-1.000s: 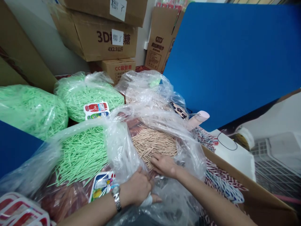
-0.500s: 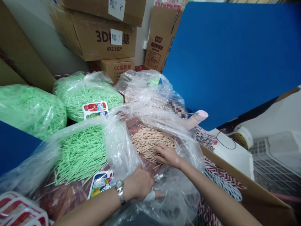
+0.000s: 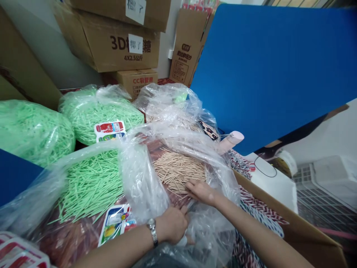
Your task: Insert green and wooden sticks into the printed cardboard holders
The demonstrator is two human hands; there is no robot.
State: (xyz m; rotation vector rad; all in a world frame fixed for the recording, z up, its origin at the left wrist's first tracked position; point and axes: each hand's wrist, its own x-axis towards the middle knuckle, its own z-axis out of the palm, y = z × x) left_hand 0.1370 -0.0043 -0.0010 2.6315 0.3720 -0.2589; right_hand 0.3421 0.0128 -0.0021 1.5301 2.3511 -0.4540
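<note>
Beige thin sticks (image 3: 178, 167) lie in a loose heap on a reddish-brown surface inside an opened clear plastic bag (image 3: 141, 178). At the heap's near right edge is my right hand (image 3: 203, 191), its fingers stretched out and their tips touching the sticks. Just below and left of it, my left hand (image 3: 173, 225) is closed on bunched clear plastic; its fingertips are partly hidden. White wrapping (image 3: 182, 241) shows at one of its fingers, and a metal watch (image 3: 153, 231) circles the wrist. Green sticks (image 3: 92, 186) form a second heap to the left.
Tied bags of green sticks (image 3: 104, 109) stand behind, near stacked cartons (image 3: 97, 41). Printed packs (image 3: 115, 225) lie by my left forearm. A blue panel (image 3: 267, 70) rises at back right. At right, a carton edge (image 3: 262, 197) holds red-and-white patterned items; a pink cylinder (image 3: 234, 139) stands behind.
My right hand has drawn back toward me, from lying over the beige sticks to their near edge. My left hand has moved slightly right and nearer to it. The view has shifted a little.
</note>
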